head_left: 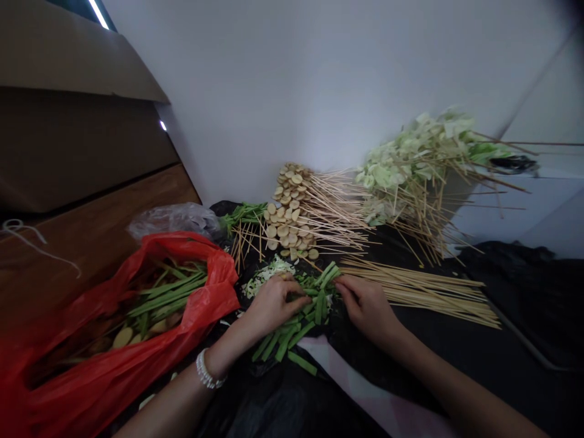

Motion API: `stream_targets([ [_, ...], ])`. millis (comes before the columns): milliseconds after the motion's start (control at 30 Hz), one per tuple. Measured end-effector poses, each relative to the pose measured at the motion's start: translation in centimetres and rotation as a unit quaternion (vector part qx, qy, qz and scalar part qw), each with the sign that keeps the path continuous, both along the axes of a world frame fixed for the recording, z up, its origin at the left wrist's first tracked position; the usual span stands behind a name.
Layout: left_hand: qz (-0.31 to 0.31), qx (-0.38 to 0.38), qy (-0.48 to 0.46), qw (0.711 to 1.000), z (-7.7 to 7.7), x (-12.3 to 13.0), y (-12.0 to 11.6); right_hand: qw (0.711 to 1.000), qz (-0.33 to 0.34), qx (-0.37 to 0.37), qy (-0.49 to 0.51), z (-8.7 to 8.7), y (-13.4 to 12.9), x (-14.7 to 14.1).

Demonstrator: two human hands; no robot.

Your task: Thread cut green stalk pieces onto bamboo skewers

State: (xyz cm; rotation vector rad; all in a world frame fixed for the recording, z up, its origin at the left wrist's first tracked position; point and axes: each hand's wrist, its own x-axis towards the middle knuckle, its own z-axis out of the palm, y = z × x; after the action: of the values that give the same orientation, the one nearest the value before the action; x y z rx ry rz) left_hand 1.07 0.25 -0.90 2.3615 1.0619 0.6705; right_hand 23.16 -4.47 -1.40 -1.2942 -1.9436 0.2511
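Note:
My left hand (279, 302) is low over a pile of cut green bean pieces (285, 340). Its thumb and forefinger come together at the tips, and what is between them, if anything, is hidden. Across from it, my right hand (367, 307) pinches a small bunch of green bean pieces (329, 275) by its right side. Whether a stick runs through this bunch is not clear. Chopped pale green bits (270, 275) lie just behind my left hand. Bare wooden skewers (424, 287) spread out to the right, behind my right hand.
Skewered potato slices (289, 222) are stacked against the wall. Skewers of cabbage leaves (410, 155) are heaped at the back right, skewered greens (246, 213) at the back left. A red plastic bag (221, 277) at left holds long beans and slices. Black plastic (274, 401) covers the surface.

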Motion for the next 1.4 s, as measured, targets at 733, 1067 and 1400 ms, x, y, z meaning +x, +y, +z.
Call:
stream_targets([
  [733,0.120,-0.430,-0.464,0.765,-0.1,0.1,1.1,1.000,0.012,0.003,-0.005,-0.2,-0.3,-0.1],
  [1067,0.127,-0.481,-0.516,0.697,1.1,-0.1,1.2,0.999,0.032,-0.026,-0.031,-0.1,-0.5,-0.4],
  [1400,0.123,-0.480,-0.515,0.699,1.2,0.0,1.2,0.998,0.031,-0.041,-0.038,-0.1,-0.6,-0.4],
])
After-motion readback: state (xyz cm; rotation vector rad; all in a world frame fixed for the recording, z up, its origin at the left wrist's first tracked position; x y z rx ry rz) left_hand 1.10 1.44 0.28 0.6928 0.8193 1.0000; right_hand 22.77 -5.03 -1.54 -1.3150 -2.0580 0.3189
